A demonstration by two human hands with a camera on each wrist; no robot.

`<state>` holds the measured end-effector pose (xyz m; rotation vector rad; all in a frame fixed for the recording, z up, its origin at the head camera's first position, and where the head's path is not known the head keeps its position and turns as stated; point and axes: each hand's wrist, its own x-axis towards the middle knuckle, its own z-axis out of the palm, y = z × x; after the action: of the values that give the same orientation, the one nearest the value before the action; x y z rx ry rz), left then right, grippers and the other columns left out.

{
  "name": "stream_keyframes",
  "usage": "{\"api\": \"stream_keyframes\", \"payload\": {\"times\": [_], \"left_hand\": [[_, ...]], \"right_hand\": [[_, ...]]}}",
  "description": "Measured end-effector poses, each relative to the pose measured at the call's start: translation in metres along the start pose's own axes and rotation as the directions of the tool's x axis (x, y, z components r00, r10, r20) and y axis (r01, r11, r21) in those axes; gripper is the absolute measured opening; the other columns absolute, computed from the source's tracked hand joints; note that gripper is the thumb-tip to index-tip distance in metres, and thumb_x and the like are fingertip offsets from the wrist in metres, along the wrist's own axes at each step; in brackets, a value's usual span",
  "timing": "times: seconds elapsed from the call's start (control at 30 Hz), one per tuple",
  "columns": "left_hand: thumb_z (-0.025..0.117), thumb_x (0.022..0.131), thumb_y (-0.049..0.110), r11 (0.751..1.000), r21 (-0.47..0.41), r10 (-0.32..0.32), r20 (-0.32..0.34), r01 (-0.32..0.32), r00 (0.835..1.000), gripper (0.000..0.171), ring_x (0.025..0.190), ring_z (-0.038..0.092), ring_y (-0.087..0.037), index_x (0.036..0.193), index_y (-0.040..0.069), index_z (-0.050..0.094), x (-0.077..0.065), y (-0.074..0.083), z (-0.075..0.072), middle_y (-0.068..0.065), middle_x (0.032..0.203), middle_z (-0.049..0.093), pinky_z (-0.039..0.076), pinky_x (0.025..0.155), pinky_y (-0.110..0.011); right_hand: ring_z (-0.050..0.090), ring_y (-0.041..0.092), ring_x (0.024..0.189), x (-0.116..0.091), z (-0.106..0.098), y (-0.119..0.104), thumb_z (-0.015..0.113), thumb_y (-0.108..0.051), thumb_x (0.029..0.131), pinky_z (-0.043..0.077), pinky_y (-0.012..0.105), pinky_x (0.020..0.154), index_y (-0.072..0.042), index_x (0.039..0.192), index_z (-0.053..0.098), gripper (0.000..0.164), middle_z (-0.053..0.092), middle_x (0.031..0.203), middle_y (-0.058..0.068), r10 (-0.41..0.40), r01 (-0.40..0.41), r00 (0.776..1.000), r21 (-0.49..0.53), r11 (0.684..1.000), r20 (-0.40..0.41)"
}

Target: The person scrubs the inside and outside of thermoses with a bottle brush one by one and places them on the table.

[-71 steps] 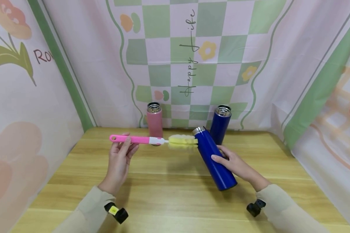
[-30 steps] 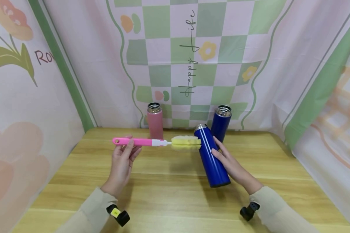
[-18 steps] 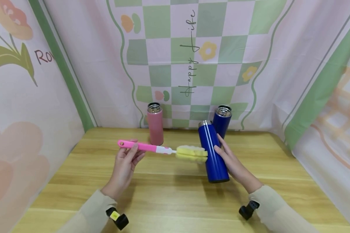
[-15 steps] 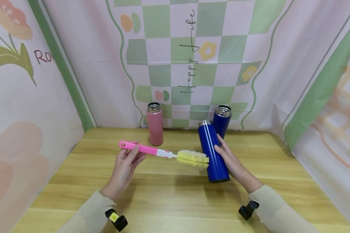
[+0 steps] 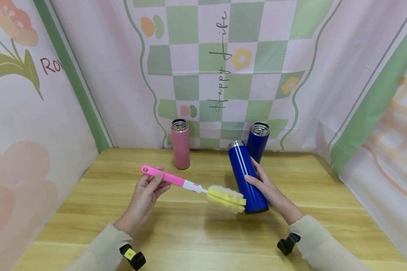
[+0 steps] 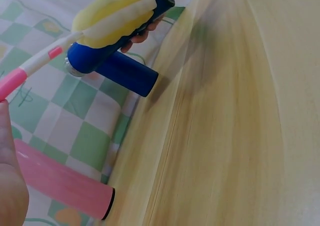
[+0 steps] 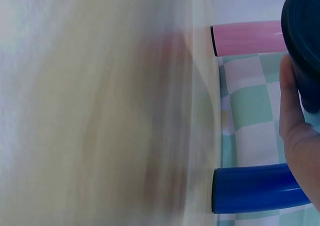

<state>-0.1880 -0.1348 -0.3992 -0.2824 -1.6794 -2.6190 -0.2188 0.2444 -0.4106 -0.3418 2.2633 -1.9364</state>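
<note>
My left hand (image 5: 146, 195) pinches the pink handle of a bottle brush (image 5: 166, 177), whose yellow sponge head (image 5: 226, 198) points right and down. That head lies against the lower side of a blue thermos bottle (image 5: 245, 177) in the head view. My right hand (image 5: 269, 188) grips this bottle around its body, tilted with the steel mouth up and to the left. It is held above the table, its black base (image 7: 306, 26) facing the right wrist camera. In the left wrist view the sponge head (image 6: 117, 18) overlaps the bottle's side.
A pink thermos bottle (image 5: 181, 146) stands uncapped at the back of the wooden table (image 5: 176, 241). Behind the held bottle, a second blue thermos bottle (image 5: 260, 141) stands uncapped, partly hidden. A patterned curtain (image 5: 213, 90) hangs right behind the table's back edge.
The brush has swung from level to slanting down, its sponge head moving from near the bottle's neck to near its base. The right hand has drawn the bottle slightly left and more upright.
</note>
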Motion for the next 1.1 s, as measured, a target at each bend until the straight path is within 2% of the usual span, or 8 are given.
{"api": "stream_keyframes", "payload": {"times": [0.1, 0.3, 0.43, 0.63, 0.77, 1.0, 1.1], "left_hand": [[0.055, 0.105, 0.014, 1.0, 0.005, 0.001, -0.004, -0.001, 1.0, 0.017, 0.094, 0.068, -0.016, 0.121, 0.014, 0.06, 0.001, 0.0, -0.001, -0.006, 0.106, 0.066, 0.058, 0.093, -0.029], [0.056, 0.105, 0.016, 1.0, 0.017, 0.009, -0.017, -0.008, 1.0, 0.021, 0.094, 0.068, -0.016, 0.125, 0.009, 0.055, 0.003, 0.0, 0.0, -0.007, 0.106, 0.066, 0.058, 0.094, -0.03], [0.055, 0.105, 0.015, 1.0, -0.004, 0.023, -0.044, -0.023, 0.999, 0.017, 0.092, 0.068, -0.015, 0.121, 0.012, 0.058, 0.005, 0.0, 0.0, -0.005, 0.104, 0.066, 0.059, 0.092, -0.029], [0.057, 0.104, 0.014, 0.995, -0.041, 0.084, -0.079, -0.087, 0.993, 0.016, 0.091, 0.068, -0.014, 0.119, 0.014, 0.06, 0.009, 0.005, 0.0, -0.005, 0.103, 0.067, 0.059, 0.09, -0.027], [0.057, 0.104, 0.015, 0.989, -0.056, 0.13, -0.106, -0.137, 0.986, 0.018, 0.091, 0.068, -0.014, 0.121, 0.012, 0.058, 0.013, 0.01, 0.001, -0.005, 0.105, 0.067, 0.059, 0.09, -0.025], [0.057, 0.104, 0.018, 0.98, -0.07, 0.173, -0.151, -0.185, 0.973, 0.03, 0.093, 0.069, -0.014, 0.129, 0.003, 0.05, 0.015, 0.014, 0.005, -0.005, 0.107, 0.065, 0.057, 0.093, -0.027], [0.059, 0.103, 0.019, 0.976, -0.079, 0.186, -0.172, -0.202, 0.967, 0.032, 0.094, 0.069, -0.014, 0.129, 0.003, 0.051, 0.016, 0.016, 0.007, -0.006, 0.108, 0.064, 0.057, 0.094, -0.028]], "right_hand": [[0.045, 0.047, 0.126, -0.001, 0.001, -0.001, 0.051, -0.033, 0.103, 0.051, 0.046, 0.096, -0.032, 0.161, 0.003, 0.076, 0.02, 0.157, 0.028, -0.008, 0.008, 1.0, -0.033, 0.999, 0.005], [0.041, 0.049, 0.132, -0.003, 0.003, -0.002, 0.053, -0.034, 0.102, 0.049, 0.053, 0.1, -0.034, 0.161, 0.007, 0.075, 0.023, 0.157, 0.028, -0.001, 0.004, 1.0, -0.116, 0.993, 0.027], [0.042, 0.047, 0.131, -0.004, 0.004, -0.002, 0.048, -0.035, 0.105, 0.05, 0.048, 0.1, -0.031, 0.162, 0.006, 0.071, 0.021, 0.157, 0.028, 0.005, 0.002, 0.997, -0.105, 0.994, 0.074], [0.055, 0.037, 0.116, -0.004, 0.003, -0.002, 0.041, -0.034, 0.106, 0.055, 0.041, 0.089, -0.027, 0.162, 0.004, 0.067, 0.027, 0.152, 0.03, 0.018, -0.015, 0.996, -0.028, 0.999, 0.086], [0.057, 0.033, 0.112, -0.005, 0.002, -0.003, 0.039, -0.034, 0.106, 0.055, 0.039, 0.088, -0.025, 0.162, 0.004, 0.067, 0.03, 0.15, 0.032, 0.033, -0.031, 0.996, -0.024, 0.999, 0.086], [0.058, 0.029, 0.109, -0.008, 0.002, -0.002, 0.036, -0.029, 0.103, 0.054, 0.037, 0.089, -0.019, 0.162, 0.002, 0.068, 0.034, 0.146, 0.034, 0.048, -0.047, 0.995, -0.013, 0.999, 0.091], [0.058, 0.03, 0.108, -0.009, 0.003, -0.002, 0.038, -0.032, 0.104, 0.055, 0.038, 0.088, -0.019, 0.162, 0.003, 0.069, 0.034, 0.145, 0.034, 0.065, -0.066, 0.994, -0.001, 0.998, 0.086]]}}
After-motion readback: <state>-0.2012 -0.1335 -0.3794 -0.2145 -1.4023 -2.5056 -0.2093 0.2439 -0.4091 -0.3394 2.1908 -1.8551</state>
